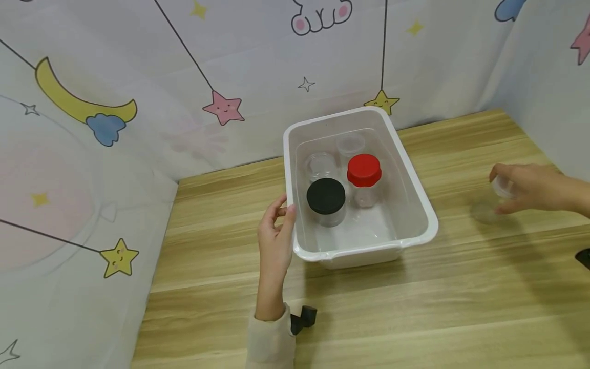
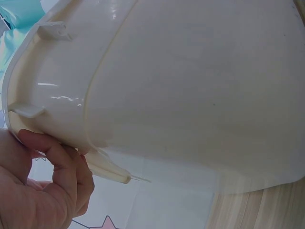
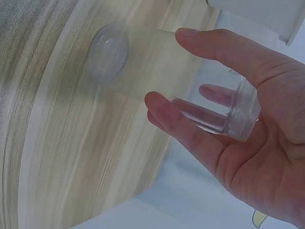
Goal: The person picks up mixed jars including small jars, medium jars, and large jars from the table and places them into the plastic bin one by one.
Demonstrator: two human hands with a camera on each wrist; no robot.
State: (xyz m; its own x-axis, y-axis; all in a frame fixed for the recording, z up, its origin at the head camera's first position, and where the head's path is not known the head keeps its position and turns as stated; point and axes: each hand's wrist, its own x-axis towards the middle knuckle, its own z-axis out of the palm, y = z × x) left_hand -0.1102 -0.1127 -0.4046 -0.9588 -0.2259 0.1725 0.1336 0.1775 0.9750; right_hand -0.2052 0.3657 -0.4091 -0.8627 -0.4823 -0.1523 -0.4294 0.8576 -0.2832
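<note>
My left hand (image 1: pixel 275 241) grips the left rim of a white plastic bin (image 1: pixel 415 215), thumb at the top edge; the left wrist view shows its fingers curled under the rim. In the bin stand a jar with a black lid (image 1: pixel 326 196), a jar with a red lid (image 1: pixel 364 169) and two clear containers, one left (image 1: pixel 321 166) and one at the back (image 1: pixel 351 144). To the right of the bin, my right hand (image 1: pixel 532 188) holds a tall clear plastic jar (image 3: pixel 143 62) from above, thumb and fingers around its sides. Its round base appears to be on the table.
The wood-grain table (image 1: pixel 216 287) carries the bin near its back edge. A white curtain (image 1: pixel 258 61) printed with stars hangs behind and along both sides. A black wrist-camera mount (image 1: pixel 304 319) sticks out beside the left sleeve.
</note>
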